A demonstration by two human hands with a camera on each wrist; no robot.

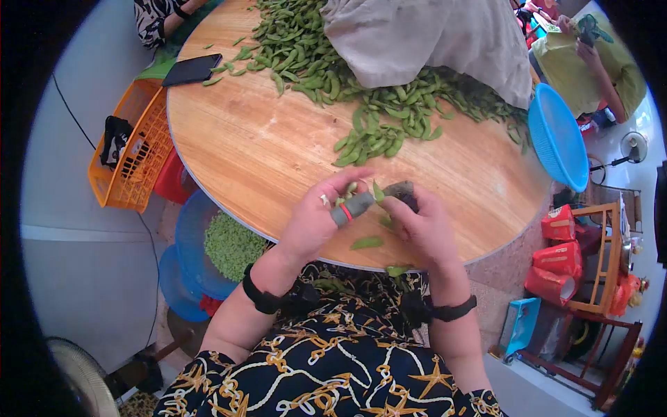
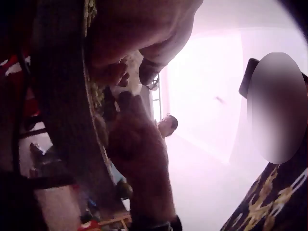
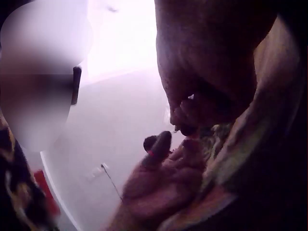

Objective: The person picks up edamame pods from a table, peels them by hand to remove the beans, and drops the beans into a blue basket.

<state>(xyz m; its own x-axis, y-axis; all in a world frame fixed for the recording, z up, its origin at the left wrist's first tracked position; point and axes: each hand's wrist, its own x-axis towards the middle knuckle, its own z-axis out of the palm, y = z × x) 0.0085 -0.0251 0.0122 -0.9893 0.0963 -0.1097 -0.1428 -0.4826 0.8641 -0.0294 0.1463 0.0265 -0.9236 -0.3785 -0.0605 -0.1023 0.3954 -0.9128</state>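
Both hands meet over the near edge of a round wooden table (image 1: 257, 153). My left hand (image 1: 313, 219) has its fingers curled round several green edamame beans (image 1: 351, 188). Its thumb wears a grey cover with a red band, and the tip is right at an edamame pod (image 1: 378, 191). My right hand (image 1: 431, 226) pinches that pod between thumb and a finger in a dark grey cover. Just below the hands lies a loose pod (image 1: 367, 242), with another pod (image 1: 397, 271) at the table edge. Both wrist views are dark, with the held pod hidden.
A heap of pods (image 1: 299, 48) covers the far side, partly under a grey cloth sack (image 1: 431, 35). A phone (image 1: 192, 70) lies at left. A blue basin (image 1: 226, 243) of shelled beans stands below left; a blue basket (image 1: 558, 137) leans at right. Other people sit around the table.
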